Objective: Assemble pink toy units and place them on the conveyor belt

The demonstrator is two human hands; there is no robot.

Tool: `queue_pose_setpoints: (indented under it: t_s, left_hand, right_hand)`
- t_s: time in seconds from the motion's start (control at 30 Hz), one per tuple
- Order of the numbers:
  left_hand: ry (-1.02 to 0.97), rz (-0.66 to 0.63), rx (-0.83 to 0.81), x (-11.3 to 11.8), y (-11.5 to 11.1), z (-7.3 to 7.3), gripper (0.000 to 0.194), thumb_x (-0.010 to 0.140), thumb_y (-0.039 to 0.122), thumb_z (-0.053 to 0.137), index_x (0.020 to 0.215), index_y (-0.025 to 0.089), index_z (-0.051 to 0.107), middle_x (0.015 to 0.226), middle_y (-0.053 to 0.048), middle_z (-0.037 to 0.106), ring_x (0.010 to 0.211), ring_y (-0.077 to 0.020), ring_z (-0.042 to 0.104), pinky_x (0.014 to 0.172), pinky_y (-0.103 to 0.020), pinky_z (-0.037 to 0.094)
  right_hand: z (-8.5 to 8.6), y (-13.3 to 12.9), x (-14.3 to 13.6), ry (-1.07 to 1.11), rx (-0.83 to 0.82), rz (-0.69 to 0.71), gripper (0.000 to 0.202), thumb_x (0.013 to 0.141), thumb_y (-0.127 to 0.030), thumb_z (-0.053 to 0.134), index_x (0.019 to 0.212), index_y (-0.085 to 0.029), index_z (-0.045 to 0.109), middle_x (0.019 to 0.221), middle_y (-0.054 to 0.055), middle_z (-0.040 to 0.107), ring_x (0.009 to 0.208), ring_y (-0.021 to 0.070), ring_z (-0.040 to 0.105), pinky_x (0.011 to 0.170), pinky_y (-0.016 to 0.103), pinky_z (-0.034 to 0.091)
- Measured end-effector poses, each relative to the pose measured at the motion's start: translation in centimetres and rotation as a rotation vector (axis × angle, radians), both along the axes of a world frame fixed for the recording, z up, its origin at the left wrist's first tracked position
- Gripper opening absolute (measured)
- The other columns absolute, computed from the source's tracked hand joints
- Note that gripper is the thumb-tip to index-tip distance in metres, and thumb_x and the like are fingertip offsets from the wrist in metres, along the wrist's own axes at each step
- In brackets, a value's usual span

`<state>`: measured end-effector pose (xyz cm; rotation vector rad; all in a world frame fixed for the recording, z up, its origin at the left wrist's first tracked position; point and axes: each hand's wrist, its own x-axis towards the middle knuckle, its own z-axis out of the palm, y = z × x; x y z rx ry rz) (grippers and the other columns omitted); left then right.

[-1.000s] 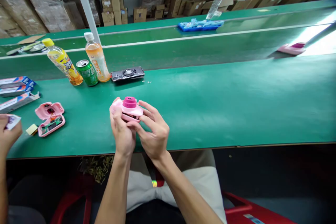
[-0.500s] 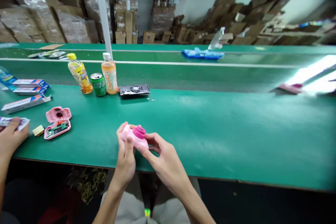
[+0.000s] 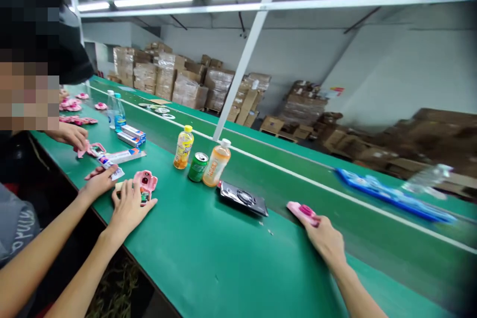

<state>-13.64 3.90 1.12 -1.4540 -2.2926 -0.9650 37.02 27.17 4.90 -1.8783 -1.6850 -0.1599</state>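
Observation:
My right hand (image 3: 328,241) grips one end of a closed pink toy camera (image 3: 301,211) with a darker pink lens, at the near edge of the conveyor belt. My left hand (image 3: 128,203) lies over a second pink toy camera (image 3: 146,180), its shell opened with a lens and green circuit board showing. The fingers curl round its lower half and partly hide it. A small cream-coloured block (image 3: 118,187) shows beside the fingers. Close by on the left, a co-worker's hand (image 3: 99,184) holds a printed tube (image 3: 106,161).
A yellow-capped bottle (image 3: 184,148), green can (image 3: 198,167) and orange drink bottle (image 3: 216,163) stand mid-table. Beside them lies a black phone-like device (image 3: 243,198). Long printed boxes (image 3: 130,135) are at left, and a blue tray (image 3: 391,196) is across the belt.
The view has swung left and up. My hands have parted: the right has carried the closed camera to the belt edge, while the left has moved to the opened camera.

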Motion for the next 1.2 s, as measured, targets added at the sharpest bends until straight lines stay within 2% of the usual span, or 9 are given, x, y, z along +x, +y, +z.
queue_pose_setpoints:
  t_s: [0.17,0.27,0.4,0.5,0.6,0.7,0.87,1.0,1.2]
  left_hand:
    - [0.022,-0.076,-0.044,4.4,-1.2,-1.3,0.042,0.095,0.043,0.055,0.124,0.015,0.063,0.124,-0.020,0.068,0.125,-0.0414,0.063,0.115,-0.065,0.036]
    - [0.019,-0.149,-0.087,10.4,-2.7,-2.3,0.049,0.089,0.043,0.064,0.128,0.013,0.064,0.130,-0.024,0.066,0.128,-0.0444,0.060,0.119,-0.068,0.031]
    - [0.038,-0.267,-0.072,16.2,-5.5,-2.5,0.057,0.095,0.052,0.058,0.140,0.017,0.057,0.145,-0.024,0.057,0.136,-0.0441,0.052,0.119,-0.071,0.027]
    - [-0.053,-0.288,-0.005,14.6,-6.6,-2.3,0.056,0.104,0.046,0.037,0.152,0.017,0.043,0.149,-0.020,0.052,0.138,-0.0385,0.048,0.112,-0.060,0.041]
    - [-0.049,-0.238,-0.042,10.3,-6.2,-2.7,0.048,0.101,0.047,0.043,0.134,0.017,0.060,0.129,-0.020,0.059,0.123,-0.0391,0.053,0.100,-0.058,0.048]
    - [-0.017,-0.356,-0.143,7.4,-5.0,-2.7,0.032,0.089,0.042,0.065,0.115,0.023,0.069,0.126,-0.015,0.058,0.124,-0.0385,0.051,0.096,-0.054,0.049]
    - [-0.223,-0.503,-0.193,7.6,-3.8,-1.3,0.018,0.083,0.024,0.067,0.101,0.024,0.065,0.121,-0.009,0.065,0.120,-0.0311,0.058,0.100,-0.049,0.047]
    - [-0.541,-0.573,-0.164,9.1,-3.9,-0.4,0.011,0.092,0.027,0.053,0.100,0.023,0.059,0.105,-0.008,0.069,0.104,-0.0270,0.065,0.094,-0.043,0.049]
    - [-0.914,-0.604,-0.052,10.8,-3.1,0.2,0.026,0.096,0.043,0.047,0.108,0.022,0.058,0.099,-0.007,0.070,0.090,-0.0230,0.069,0.084,-0.035,0.053]
  right_hand:
    - [-2.8,-0.6,-1.0,-0.013,0.020,-0.049,0.113,0.086,-0.081,0.022,0.141,0.016,0.044,0.122,0.052,0.053,0.118,0.0582,0.059,0.089,0.065,0.048]
    - [-5.0,-4.7,-1.4,-0.168,0.182,0.148,0.110,0.092,-0.077,0.019,0.147,0.016,0.034,0.140,0.046,0.045,0.142,0.0547,0.040,0.111,0.067,0.037]
    - [-5.8,-13.9,-2.3,-0.325,0.300,0.427,0.075,0.103,-0.056,0.034,0.154,-0.001,0.034,0.146,0.033,0.049,0.141,0.0455,0.045,0.108,0.066,0.045]
    - [-3.8,-20.5,-4.9,-0.280,0.328,0.533,0.055,0.103,-0.036,0.049,0.153,-0.016,0.040,0.140,0.022,0.059,0.129,0.0373,0.058,0.099,0.057,0.056]
    - [-1.1,-24.0,-10.6,-0.148,0.385,0.748,0.046,0.097,-0.012,0.058,0.140,-0.027,0.055,0.113,0.009,0.071,0.101,0.0255,0.070,0.086,0.040,0.061]
    - [0.8,-23.8,-18.8,-0.112,0.222,1.000,0.043,0.097,-0.005,0.055,0.134,-0.025,0.059,0.112,0.009,0.072,0.098,0.0211,0.071,0.084,0.033,0.060]
    - [1.7,-20.3,-28.7,-0.363,-0.298,1.020,0.012,0.088,-0.005,0.066,0.087,-0.016,0.072,0.084,0.009,0.073,0.078,0.0223,0.071,0.068,0.029,0.053]
    - [1.5,-19.7,-28.2,-0.300,-0.268,1.037,0.016,0.093,-0.006,0.063,0.087,-0.018,0.071,0.085,0.001,0.074,0.079,0.0141,0.071,0.069,0.021,0.049]
    - [0.9,-20.2,-25.9,-0.021,-0.133,1.006,0.017,0.096,-0.007,0.059,0.095,-0.020,0.069,0.092,0.002,0.075,0.081,0.0166,0.071,0.075,0.026,0.052]
